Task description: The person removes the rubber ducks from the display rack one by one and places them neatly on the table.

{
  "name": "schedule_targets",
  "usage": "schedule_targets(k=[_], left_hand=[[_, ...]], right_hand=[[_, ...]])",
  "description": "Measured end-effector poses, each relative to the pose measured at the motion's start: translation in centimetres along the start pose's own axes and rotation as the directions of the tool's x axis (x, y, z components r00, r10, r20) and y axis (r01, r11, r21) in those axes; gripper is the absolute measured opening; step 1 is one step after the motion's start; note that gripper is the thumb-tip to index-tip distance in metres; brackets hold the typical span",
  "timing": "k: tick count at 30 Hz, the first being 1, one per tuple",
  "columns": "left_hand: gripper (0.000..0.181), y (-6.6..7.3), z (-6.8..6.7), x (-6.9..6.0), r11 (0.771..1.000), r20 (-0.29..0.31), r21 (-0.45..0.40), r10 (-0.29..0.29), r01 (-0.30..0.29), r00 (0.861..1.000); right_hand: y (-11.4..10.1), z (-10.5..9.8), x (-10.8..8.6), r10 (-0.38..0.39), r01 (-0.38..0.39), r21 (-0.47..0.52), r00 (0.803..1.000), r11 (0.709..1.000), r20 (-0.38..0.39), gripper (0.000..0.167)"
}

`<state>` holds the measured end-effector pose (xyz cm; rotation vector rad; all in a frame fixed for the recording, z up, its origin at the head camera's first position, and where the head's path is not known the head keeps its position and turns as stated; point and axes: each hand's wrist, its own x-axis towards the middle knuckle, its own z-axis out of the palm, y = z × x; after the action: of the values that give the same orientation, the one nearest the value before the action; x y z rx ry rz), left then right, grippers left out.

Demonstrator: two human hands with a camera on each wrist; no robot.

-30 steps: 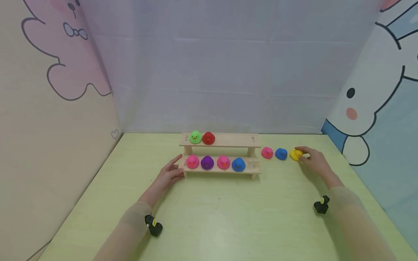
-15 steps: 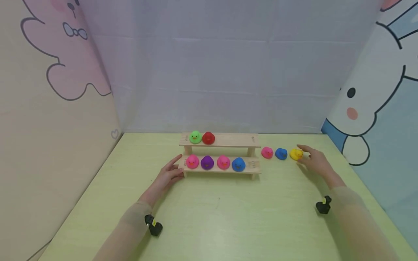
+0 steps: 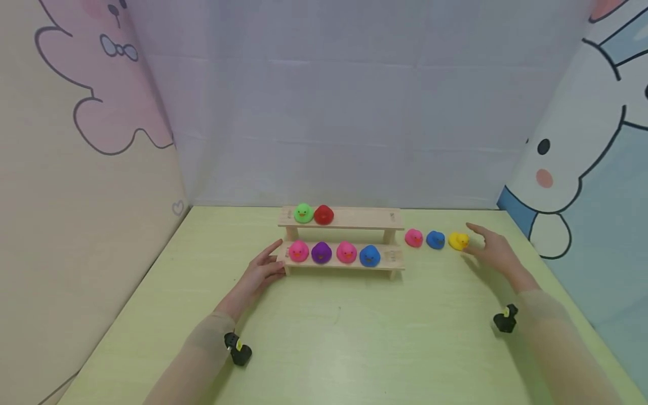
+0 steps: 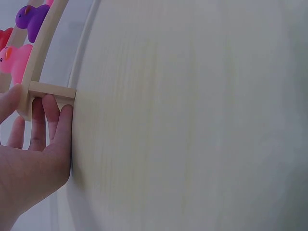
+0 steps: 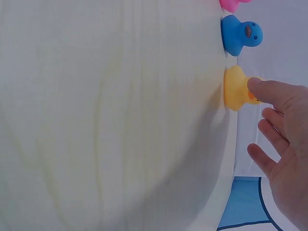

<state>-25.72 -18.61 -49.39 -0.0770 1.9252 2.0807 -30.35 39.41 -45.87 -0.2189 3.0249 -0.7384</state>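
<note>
My left hand (image 3: pixel 258 274) rests against the left end of a two-tier wooden rack (image 3: pixel 354 216), its fingers fairly straight; the left wrist view has the fingertips touching a leg (image 4: pixel 53 90). On the upper shelf sit a green duck (image 3: pixel 303 213) and a red duck (image 3: pixel 324 215). The lower one bears a pink duck (image 3: pixel 298 251), a purple duck (image 3: pixel 321 252), another pink duck (image 3: pixel 346 252) and a blue duck (image 3: pixel 370 256). My right hand (image 3: pixel 493 252) is spread beside a yellow duck (image 3: pixel 458 241), holding nothing; whether the thumb touches it, I cannot tell.
Right of the rack, a pink duck (image 3: pixel 413 237) and a blue duck (image 3: pixel 435 239) stand on the table (image 3: pixel 334 337) in line with the yellow one. A pale curtain (image 3: pixel 334 112) hangs behind the table, with cartoon-printed panels at both sides.
My right hand has let go of the yellow duck, its fingers opening and drawing slightly right. The duck stays on the table. My left hand has not moved.
</note>
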Motion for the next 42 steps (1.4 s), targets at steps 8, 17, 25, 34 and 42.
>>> schedule_targets(k=[8, 17, 25, 34, 42], left_hand=[[0.066, 0.0, -0.1, 0.2, 1.000, 0.003, 0.007, -0.005, 0.005, 1.000], [0.066, 0.0, 0.0, 0.1, 1.000, 0.003, 0.001, 0.002, -0.002, 1.000], [0.066, 0.0, 0.0, 0.0, 1.000, 0.013, 0.001, 0.013, -0.013, 1.000], [0.066, 0.0, 0.1, -0.1, 1.000, 0.000, 0.011, 0.013, -0.013, 1.000], [0.066, 0.0, 0.2, -0.2, 1.000, 0.005, 0.020, 0.022, -0.022, 1.000]], right_hand=[[-0.8, -0.5, 0.7, -0.043, 0.043, 0.008, 0.998, 0.999, -0.039, 0.070], [-3.5, -1.0, 1.8, -0.113, 0.114, -0.002, 0.987, 0.994, -0.111, 0.066], [-6.1, -1.0, 2.8, -0.177, 0.175, -0.025, 0.973, 0.984, -0.146, 0.062], [-10.8, -1.0, 3.1, -0.252, 0.254, -0.020, 0.945, 0.967, -0.208, 0.058], [-15.0, -0.3, 3.7, -0.347, 0.349, -0.037, 0.907, 0.937, -0.237, 0.056]])
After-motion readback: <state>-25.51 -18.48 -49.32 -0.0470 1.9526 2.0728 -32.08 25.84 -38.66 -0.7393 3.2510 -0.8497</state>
